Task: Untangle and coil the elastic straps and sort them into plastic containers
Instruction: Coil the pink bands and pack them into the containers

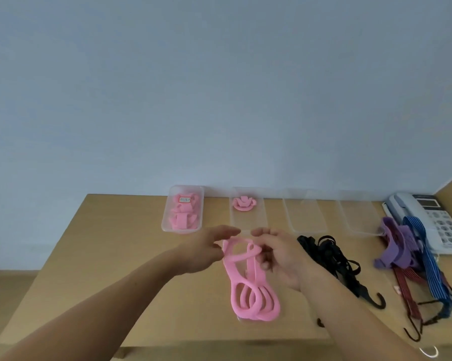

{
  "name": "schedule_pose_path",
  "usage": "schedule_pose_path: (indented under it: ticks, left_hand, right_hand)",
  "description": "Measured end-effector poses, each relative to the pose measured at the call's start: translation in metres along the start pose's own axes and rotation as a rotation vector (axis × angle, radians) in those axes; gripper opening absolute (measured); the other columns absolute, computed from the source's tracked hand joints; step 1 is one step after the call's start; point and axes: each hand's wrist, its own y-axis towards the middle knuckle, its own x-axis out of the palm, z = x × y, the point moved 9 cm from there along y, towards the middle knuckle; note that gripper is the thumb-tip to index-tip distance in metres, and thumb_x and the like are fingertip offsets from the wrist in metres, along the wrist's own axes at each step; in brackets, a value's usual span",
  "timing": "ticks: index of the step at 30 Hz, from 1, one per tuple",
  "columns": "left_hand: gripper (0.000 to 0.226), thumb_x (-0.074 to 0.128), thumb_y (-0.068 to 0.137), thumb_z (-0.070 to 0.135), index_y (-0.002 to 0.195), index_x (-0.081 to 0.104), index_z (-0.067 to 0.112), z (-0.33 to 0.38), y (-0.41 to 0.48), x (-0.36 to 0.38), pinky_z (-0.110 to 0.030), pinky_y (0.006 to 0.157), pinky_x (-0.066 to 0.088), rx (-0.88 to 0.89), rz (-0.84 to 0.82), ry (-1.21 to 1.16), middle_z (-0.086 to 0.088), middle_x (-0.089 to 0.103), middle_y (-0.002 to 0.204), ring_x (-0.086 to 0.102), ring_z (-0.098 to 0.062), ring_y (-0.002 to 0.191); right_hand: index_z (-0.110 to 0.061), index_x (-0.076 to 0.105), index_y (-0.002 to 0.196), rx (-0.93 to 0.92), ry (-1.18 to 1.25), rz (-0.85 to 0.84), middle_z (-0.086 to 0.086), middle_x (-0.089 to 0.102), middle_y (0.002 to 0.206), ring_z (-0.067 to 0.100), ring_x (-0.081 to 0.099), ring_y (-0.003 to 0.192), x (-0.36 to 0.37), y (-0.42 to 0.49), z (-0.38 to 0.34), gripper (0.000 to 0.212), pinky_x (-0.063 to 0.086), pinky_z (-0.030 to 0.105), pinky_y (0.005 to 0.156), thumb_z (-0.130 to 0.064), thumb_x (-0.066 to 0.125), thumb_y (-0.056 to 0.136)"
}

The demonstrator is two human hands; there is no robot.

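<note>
1. Pale blue wall [219, 87] rises behind a wooden table [110, 243]; the widest bare stretch of tabletop lies on our left, out to the left edge.
2. Four clear plastic containers line the far edge: the first container [165, 226] holds several pink straps [183, 216]; the second container [261, 220] holds one coiled pink strap [243, 204]; the third container [307, 220] and fourth container [360, 222] stand further right.
3. We hold a loose pink strap [245, 298] mid-table, just in front of the second container; its loops hang toward the near edge.
4. Our right hand [278, 256] curls its fingers round the strap's upper end.
5. Our left hand [206, 248] reaches straight fingers over the top, thumb at the strap's left edge; whether it pinches, we cannot tell.
6. Black bungee cords [331, 256] lie just right of our right wrist; a purple strap [394, 243], a red cord [407, 285] and a blue striped cord [428, 261] crowd the right side, hooks near the front edge, beside a white telephone [428, 212].
</note>
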Motion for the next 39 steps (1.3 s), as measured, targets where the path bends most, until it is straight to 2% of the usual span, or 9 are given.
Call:
schedule_pose_path:
  ticks: [4, 6, 9, 14, 19, 22, 29, 35, 39]
  left_hand:
    - [0.064, 0.046, 0.077, -0.002, 0.129, 0.059, 0.033, 0.051, -0.011, -0.011, -0.018, 0.088, 0.044, 0.114, -0.062, -0.216, 0.003, 0.062, 0.13, 0.054, -0.007, 0.112]
    - [0.045, 0.049, 0.093, 0.006, 0.126, 0.063, 0.034, 0.077, -0.012, -0.016, -0.02, 0.096, 0.044, 0.203, -0.02, -0.215, 0.002, 0.063, 0.13, 0.056, -0.01, 0.12]
    - [0.024, 0.046, 0.103, 0.016, 0.118, 0.063, 0.024, 0.089, -0.01, -0.031, -0.033, 0.099, 0.051, 0.185, 0.167, -0.288, 0.003, 0.073, 0.113, 0.065, -0.016, 0.113]
    - [0.029, 0.047, 0.096, 0.018, 0.124, 0.054, 0.014, 0.099, -0.01, -0.031, -0.043, 0.078, 0.06, 0.135, 0.133, -0.453, -0.012, 0.075, 0.1, 0.073, -0.031, 0.088]
    - [0.029, 0.051, 0.092, 0.014, 0.121, 0.052, 0.012, 0.11, -0.013, -0.027, -0.043, 0.071, 0.06, 0.145, 0.088, -0.489, -0.018, 0.074, 0.098, 0.072, -0.034, 0.082]
    - [0.031, 0.055, 0.086, 0.016, 0.117, 0.055, 0.008, 0.116, -0.015, -0.022, -0.04, 0.066, 0.058, 0.119, 0.054, -0.55, -0.019, 0.073, 0.097, 0.071, -0.035, 0.08]
    - [0.043, 0.052, 0.094, 0.043, 0.101, 0.062, 0.002, 0.128, -0.021, -0.012, -0.05, 0.071, 0.058, 0.028, -0.019, -0.702, -0.019, 0.068, 0.085, 0.066, -0.038, 0.077]
    - [0.033, 0.052, 0.099, 0.029, 0.104, 0.063, -0.002, 0.13, -0.022, -0.017, -0.051, 0.071, 0.058, 0.019, 0.002, -0.738, -0.017, 0.066, 0.086, 0.062, -0.038, 0.082]
    - [0.025, 0.056, 0.098, 0.018, 0.109, 0.061, -0.004, 0.129, -0.022, -0.019, -0.051, 0.077, 0.057, 0.073, 0.019, -0.679, -0.018, 0.066, 0.098, 0.063, -0.034, 0.084]
  right_hand:
    - [-0.008, 0.063, 0.088, -0.015, 0.193, -0.066, 0.007, 0.055, 0.059, 0.011, 0.046, 0.042, 0.011, -0.019, -0.049, 0.013, 0.033, 0.02, 0.037, 0.0, 0.053, 0.088]
    - [-0.007, 0.066, 0.085, -0.036, 0.188, -0.091, 0.008, 0.057, 0.062, 0.011, 0.047, 0.043, 0.015, -0.026, -0.065, 0.01, 0.034, 0.02, 0.037, -0.005, 0.056, 0.087]
    - [-0.014, 0.071, 0.076, -0.158, -0.116, -0.038, 0.008, 0.06, 0.063, 0.015, 0.043, 0.044, 0.01, -0.036, -0.09, 0.023, 0.032, 0.023, 0.039, -0.024, 0.055, 0.09]
    - [-0.013, 0.066, 0.073, -0.523, -0.555, 0.171, -0.012, 0.062, 0.066, 0.007, 0.049, 0.051, -0.002, -0.057, -0.138, 0.047, 0.042, 0.023, 0.058, -0.054, 0.051, 0.091]
    - [-0.028, 0.073, 0.087, -0.7, -0.672, 0.063, -0.021, 0.07, 0.09, -0.002, 0.064, 0.08, 0.014, -0.069, -0.16, 0.02, 0.047, 0.013, 0.068, -0.038, 0.058, 0.096]
    - [-0.014, 0.071, 0.092, -0.74, -0.821, 0.051, 0.003, 0.07, 0.096, 0.022, 0.063, 0.09, 0.016, -0.073, -0.164, 0.028, 0.051, 0.037, 0.082, -0.036, 0.054, 0.098]
    - [-0.037, 0.076, 0.088, -0.916, -0.834, 0.032, -0.019, 0.067, 0.086, 0.002, 0.061, 0.08, 0.026, -0.093, -0.175, 0.011, 0.044, 0.01, 0.068, -0.036, 0.066, 0.091]
    - [-0.03, 0.076, 0.09, -1.036, -0.769, 0.04, -0.011, 0.063, 0.086, 0.01, 0.061, 0.079, 0.023, -0.102, -0.172, 0.017, 0.049, 0.02, 0.07, -0.014, 0.073, 0.086]
    - [-0.031, 0.074, 0.088, -0.911, -0.658, -0.029, -0.015, 0.067, 0.084, 0.008, 0.063, 0.075, 0.017, -0.094, -0.161, 0.016, 0.051, 0.022, 0.069, -0.016, 0.076, 0.084]
